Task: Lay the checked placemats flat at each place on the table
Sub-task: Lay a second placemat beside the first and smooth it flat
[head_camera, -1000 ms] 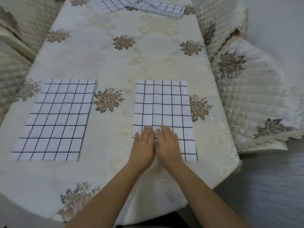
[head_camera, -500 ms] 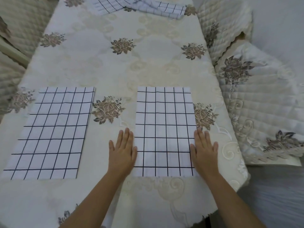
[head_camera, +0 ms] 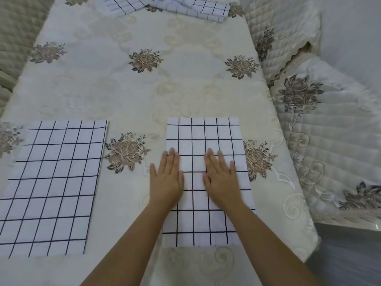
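A white placemat with a black check (head_camera: 204, 137) lies flat in front of me, right of centre on the table. My left hand (head_camera: 167, 179) rests palm down across its left edge, fingers together and straight. My right hand (head_camera: 222, 178) lies flat on the mat's middle. Neither hand grips anything. A second checked placemat (head_camera: 51, 182) lies flat at the place to the left. More checked cloth (head_camera: 171, 6) lies crumpled at the far end of the table.
The table wears a cream cloth (head_camera: 144, 89) embroidered with brown roses. Quilted cream chair covers (head_camera: 321, 129) stand close along the right side, and another quilted chair (head_camera: 12, 38) is at the far left. Grey floor (head_camera: 350, 254) shows at the lower right.
My hands spread apart from the mat's near middle to its two side edges, then moved inward and farther up onto the mat. The view has shifted closer to the table.
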Demonstrator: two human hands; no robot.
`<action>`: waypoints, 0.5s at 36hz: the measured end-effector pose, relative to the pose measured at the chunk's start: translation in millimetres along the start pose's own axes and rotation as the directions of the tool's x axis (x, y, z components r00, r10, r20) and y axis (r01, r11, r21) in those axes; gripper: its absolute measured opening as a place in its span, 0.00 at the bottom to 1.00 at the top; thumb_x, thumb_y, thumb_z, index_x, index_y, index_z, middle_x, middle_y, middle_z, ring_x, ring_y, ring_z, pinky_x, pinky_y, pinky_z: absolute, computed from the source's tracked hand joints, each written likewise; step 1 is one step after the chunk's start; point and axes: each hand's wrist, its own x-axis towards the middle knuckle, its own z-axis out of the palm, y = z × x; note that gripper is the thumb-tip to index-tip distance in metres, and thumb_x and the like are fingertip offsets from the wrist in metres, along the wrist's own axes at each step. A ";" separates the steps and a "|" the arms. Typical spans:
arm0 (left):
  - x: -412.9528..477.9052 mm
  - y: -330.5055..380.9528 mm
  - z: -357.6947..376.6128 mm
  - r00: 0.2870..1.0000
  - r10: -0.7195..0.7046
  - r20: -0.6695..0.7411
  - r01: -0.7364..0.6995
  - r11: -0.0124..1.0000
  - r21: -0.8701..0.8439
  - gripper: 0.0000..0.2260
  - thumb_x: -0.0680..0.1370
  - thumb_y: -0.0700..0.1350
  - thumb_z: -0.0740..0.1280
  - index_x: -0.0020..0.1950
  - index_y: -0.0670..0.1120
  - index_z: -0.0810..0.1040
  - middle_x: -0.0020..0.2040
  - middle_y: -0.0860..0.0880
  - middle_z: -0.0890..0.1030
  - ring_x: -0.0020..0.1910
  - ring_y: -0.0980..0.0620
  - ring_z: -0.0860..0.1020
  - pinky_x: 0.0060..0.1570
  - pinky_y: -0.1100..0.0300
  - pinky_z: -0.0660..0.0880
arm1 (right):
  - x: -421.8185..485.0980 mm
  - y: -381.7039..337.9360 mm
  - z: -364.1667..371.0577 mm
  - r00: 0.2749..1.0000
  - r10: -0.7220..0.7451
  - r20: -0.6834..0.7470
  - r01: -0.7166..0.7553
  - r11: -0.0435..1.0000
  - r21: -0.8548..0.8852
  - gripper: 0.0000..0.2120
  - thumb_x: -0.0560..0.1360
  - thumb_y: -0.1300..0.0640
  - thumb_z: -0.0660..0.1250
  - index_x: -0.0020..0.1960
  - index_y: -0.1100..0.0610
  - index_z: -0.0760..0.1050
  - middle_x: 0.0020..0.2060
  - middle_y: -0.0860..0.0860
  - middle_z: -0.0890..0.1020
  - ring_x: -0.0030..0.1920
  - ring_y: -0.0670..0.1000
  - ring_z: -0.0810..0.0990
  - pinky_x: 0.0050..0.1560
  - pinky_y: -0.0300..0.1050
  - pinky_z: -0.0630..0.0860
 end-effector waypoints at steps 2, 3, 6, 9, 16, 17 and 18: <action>10.0 -13.8 -2.1 0.999 -0.042 0.021 0.042 0.999 -0.006 0.30 0.75 0.54 0.37 0.76 0.47 0.47 0.76 0.53 0.45 0.75 0.54 0.45 0.71 0.41 0.50 | 8.6 18.7 -4.8 0.994 0.107 0.005 -0.107 0.994 0.011 0.29 0.77 0.46 0.43 0.76 0.54 0.53 0.75 0.48 0.54 0.75 0.53 0.53 0.72 0.60 0.52; 14.8 -20.1 -2.5 0.999 -0.050 0.010 0.050 0.999 -0.013 0.30 0.74 0.55 0.34 0.76 0.48 0.43 0.75 0.54 0.40 0.73 0.55 0.40 0.72 0.42 0.46 | 13.3 28.1 -7.0 0.985 0.170 0.007 -0.171 0.985 0.017 0.30 0.76 0.45 0.40 0.76 0.54 0.50 0.75 0.47 0.51 0.76 0.53 0.50 0.72 0.59 0.47; 24.1 -31.9 -7.4 0.998 -0.045 -0.033 0.044 0.998 -0.038 0.30 0.75 0.55 0.35 0.76 0.46 0.47 0.76 0.53 0.45 0.73 0.55 0.40 0.71 0.41 0.45 | 23.5 49.4 -17.0 0.961 0.273 -0.043 -0.273 0.962 0.022 0.32 0.75 0.45 0.39 0.75 0.55 0.56 0.75 0.49 0.56 0.75 0.55 0.54 0.72 0.61 0.50; 27.8 -35.0 -6.8 0.998 -0.036 -0.058 0.031 0.996 -0.086 0.30 0.76 0.53 0.41 0.75 0.42 0.56 0.76 0.47 0.54 0.74 0.49 0.47 0.70 0.38 0.50 | 33.1 55.8 -23.0 0.950 0.310 -0.036 -0.307 0.949 0.076 0.35 0.72 0.42 0.37 0.75 0.56 0.56 0.75 0.50 0.56 0.76 0.53 0.52 0.72 0.61 0.48; 59.1 0.5 -14.8 0.984 0.105 -0.141 -0.123 0.984 -0.129 0.23 0.75 0.43 0.51 0.66 0.35 0.69 0.69 0.35 0.68 0.70 0.36 0.64 0.64 0.38 0.56 | 69.0 0.9 -25.3 0.992 0.117 -0.049 -0.107 0.978 0.179 0.31 0.75 0.46 0.42 0.74 0.60 0.57 0.75 0.55 0.56 0.75 0.57 0.53 0.71 0.62 0.49; 65.4 6.9 -16.1 0.981 0.155 -0.118 -0.168 0.979 -0.117 0.23 0.75 0.43 0.50 0.67 0.35 0.69 0.70 0.36 0.67 0.70 0.37 0.63 0.64 0.37 0.58 | 74.8 -10.2 -22.3 0.996 0.085 -0.008 -0.082 0.982 0.170 0.30 0.76 0.48 0.43 0.74 0.60 0.59 0.75 0.55 0.59 0.75 0.58 0.56 0.70 0.63 0.53; 71.3 11.4 -15.7 0.979 0.189 -0.080 -0.197 0.974 -0.109 0.25 0.76 0.45 0.47 0.70 0.37 0.66 0.71 0.38 0.65 0.72 0.39 0.60 0.66 0.37 0.58 | 79.4 -19.0 -17.2 0.998 0.056 0.015 -0.058 0.988 0.146 0.28 0.76 0.50 0.46 0.72 0.60 0.62 0.73 0.55 0.63 0.73 0.58 0.60 0.68 0.64 0.58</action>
